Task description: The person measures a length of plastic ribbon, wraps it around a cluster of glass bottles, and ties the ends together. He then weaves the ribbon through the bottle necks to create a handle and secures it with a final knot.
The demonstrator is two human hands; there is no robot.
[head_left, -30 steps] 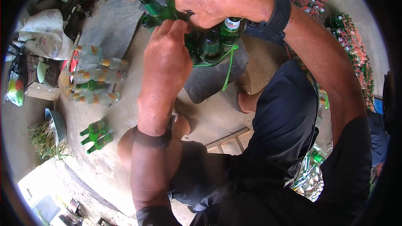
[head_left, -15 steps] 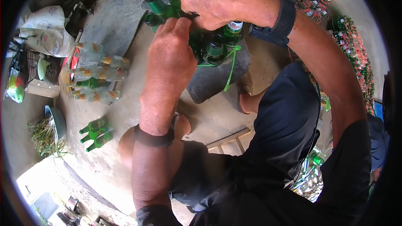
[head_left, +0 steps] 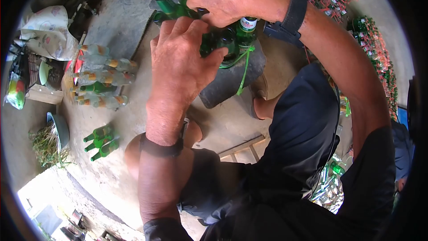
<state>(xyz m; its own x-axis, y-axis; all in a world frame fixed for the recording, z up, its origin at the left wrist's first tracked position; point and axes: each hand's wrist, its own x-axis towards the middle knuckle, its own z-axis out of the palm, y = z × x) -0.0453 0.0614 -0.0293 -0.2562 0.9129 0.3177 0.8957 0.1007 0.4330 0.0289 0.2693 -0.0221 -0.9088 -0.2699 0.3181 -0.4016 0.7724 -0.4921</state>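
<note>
Several green bottles stand close together on a dark slab (head_left: pixel 232 87), with green twine (head_left: pixel 244 69) round them and its end hanging over the near side. My left hand (head_left: pixel 183 60) lies over the near bottles, thumb spread towards a bottle (head_left: pixel 226 40), fingers bent and their tips hidden. Just beyond it, my right hand (head_left: pixel 234 0) is closed above the middle of the group, its fingertips hidden, so what it holds cannot be made out. One bottle (head_left: pixel 248 25) with a white label stands beneath my right wrist.
Clear bottles (head_left: pixel 104 78) lie in rows on the floor at left, with green bottles (head_left: pixel 101 142) nearer. Tied bottle bundles (head_left: pixel 374 53) line the right side. A wooden frame (head_left: pixel 243 149) lies between my legs. Another person's sleeve (head_left: pixel 401 145) shows at the right edge.
My left hand has spread, its thumb now out to the right over the bottles. My right hand has shifted slightly left and up, still closed.
</note>
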